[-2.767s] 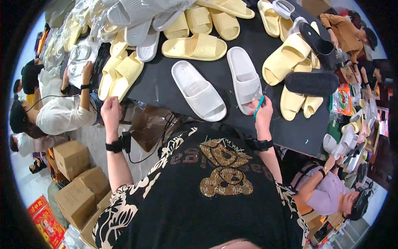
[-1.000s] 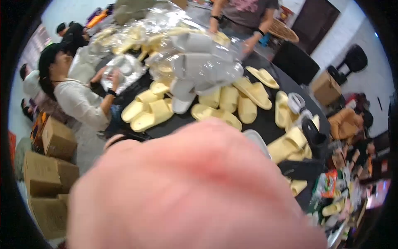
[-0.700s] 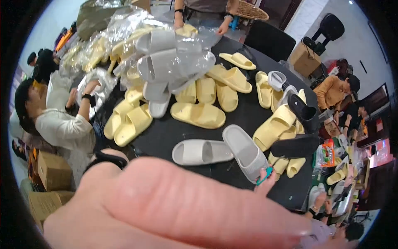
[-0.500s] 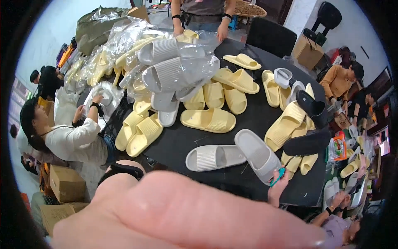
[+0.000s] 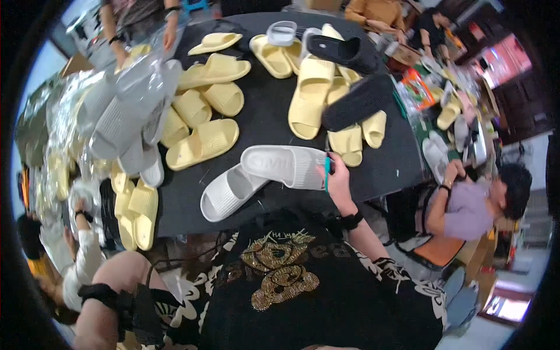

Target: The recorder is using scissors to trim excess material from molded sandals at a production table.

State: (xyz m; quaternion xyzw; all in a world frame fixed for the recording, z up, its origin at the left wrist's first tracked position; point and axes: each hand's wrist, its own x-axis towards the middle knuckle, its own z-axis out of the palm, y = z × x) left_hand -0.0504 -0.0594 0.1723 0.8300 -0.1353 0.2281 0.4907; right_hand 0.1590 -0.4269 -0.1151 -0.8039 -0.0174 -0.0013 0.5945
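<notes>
My right hand (image 5: 338, 181) is closed at the ribbed strap end of a light grey slide slipper (image 5: 274, 163). In the same hand is a slim tool with a teal handle (image 5: 327, 171) and a thin dark tip; its exact kind is hard to make out. A second grey slide slipper (image 5: 227, 195) lies on the black table, partly under the held one. My left arm is bent up at the lower left. Only the base of my left hand (image 5: 96, 329) shows past a black wristband, and its fingers are outside the picture.
Yellow slippers (image 5: 204, 144) lie beyond the grey pair. A plastic-wrapped pile of grey slippers (image 5: 119, 116) stands at the left. Yellow slippers (image 5: 309, 99) and black slippers (image 5: 361, 102) overlap at the right. Co-workers are around the table, one in lilac (image 5: 466, 210) at the right.
The view has swung right and down. My left hand, which loomed large before the camera, has moved to the lower left. The held grey slipper has turned from slanted to nearly level.
</notes>
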